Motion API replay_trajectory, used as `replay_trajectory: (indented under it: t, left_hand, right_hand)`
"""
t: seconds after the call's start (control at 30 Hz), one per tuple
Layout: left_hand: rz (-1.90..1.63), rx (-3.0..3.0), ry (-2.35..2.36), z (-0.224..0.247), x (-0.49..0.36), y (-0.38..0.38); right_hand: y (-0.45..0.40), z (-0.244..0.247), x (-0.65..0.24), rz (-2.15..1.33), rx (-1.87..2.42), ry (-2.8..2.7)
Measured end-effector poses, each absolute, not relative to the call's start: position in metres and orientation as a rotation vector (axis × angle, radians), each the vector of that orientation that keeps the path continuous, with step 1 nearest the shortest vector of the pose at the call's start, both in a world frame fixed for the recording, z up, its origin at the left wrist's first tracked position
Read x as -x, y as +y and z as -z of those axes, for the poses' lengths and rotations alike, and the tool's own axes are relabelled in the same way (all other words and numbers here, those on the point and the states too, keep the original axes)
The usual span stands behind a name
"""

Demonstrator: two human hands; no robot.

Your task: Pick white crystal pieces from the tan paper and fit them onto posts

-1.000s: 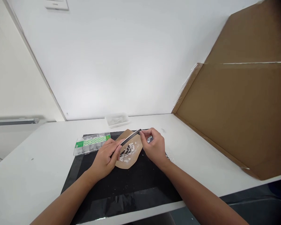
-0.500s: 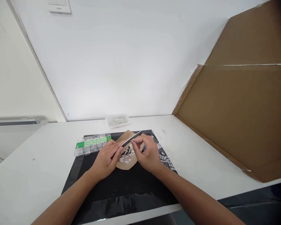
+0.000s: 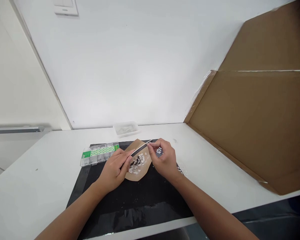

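A thin dark strip with a pale edge (image 3: 140,149) slants up to the right above a brown paper sheet (image 3: 137,177). My left hand (image 3: 115,168) grips its lower left end between thumb and fingers. At the strip's upper right end, my right hand (image 3: 164,158) is pinched, thumb against fingers. White flakes (image 3: 139,160) and dark scraps lie on the brown paper, which rests on a black mat (image 3: 132,198). Small white pieces (image 3: 159,151) are partly hidden behind my right hand.
A clear case with a green label (image 3: 100,154) lies at the mat's back left. Behind the mat, a white plastic tray (image 3: 126,129) stands by the wall. Large cardboard panels (image 3: 252,116) rise on the right of the white table (image 3: 27,196).
My right hand has slid right and slightly down toward the strip's far end, uncovering more of the strip and flakes. My left hand keeps its grip in nearly the same place.
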State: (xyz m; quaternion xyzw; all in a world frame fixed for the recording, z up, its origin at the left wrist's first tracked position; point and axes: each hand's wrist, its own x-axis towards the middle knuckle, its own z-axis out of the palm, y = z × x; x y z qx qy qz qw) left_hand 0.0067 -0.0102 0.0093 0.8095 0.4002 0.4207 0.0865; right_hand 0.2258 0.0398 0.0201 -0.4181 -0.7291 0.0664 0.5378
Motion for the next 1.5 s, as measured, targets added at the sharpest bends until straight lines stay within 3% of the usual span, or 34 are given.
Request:
replay_trajectory:
  t: [0.33, 0.6, 0.83, 1.17, 1.5]
  left_hand:
    - [-1.27, -2.41, 1.178, -0.007, -0.009, -0.01]
    - [-1.305, -2.383, 1.199, -0.005, -0.008, -0.008]
    - [-1.323, -2.379, 1.199, -0.01, -0.008, -0.009]
    - [-1.308, -2.419, 1.162, -0.006, -0.008, -0.006]
    - [-1.306, -2.441, 1.17, -0.004, -0.007, -0.007]
  right_hand:
    - [0.049, -0.014, -0.228, -0.187, 1.075, -1.718]
    - [0.026, -0.009, -0.205, -0.202, 0.824, -1.93]
    - [0.048, -0.013, -0.226, -0.26, 1.052, -1.73]
    - [0.022, -0.013, -0.204, -0.251, 0.889, -1.876]
    - [0.049, -0.014, -0.227, -0.262, 1.059, -1.655]
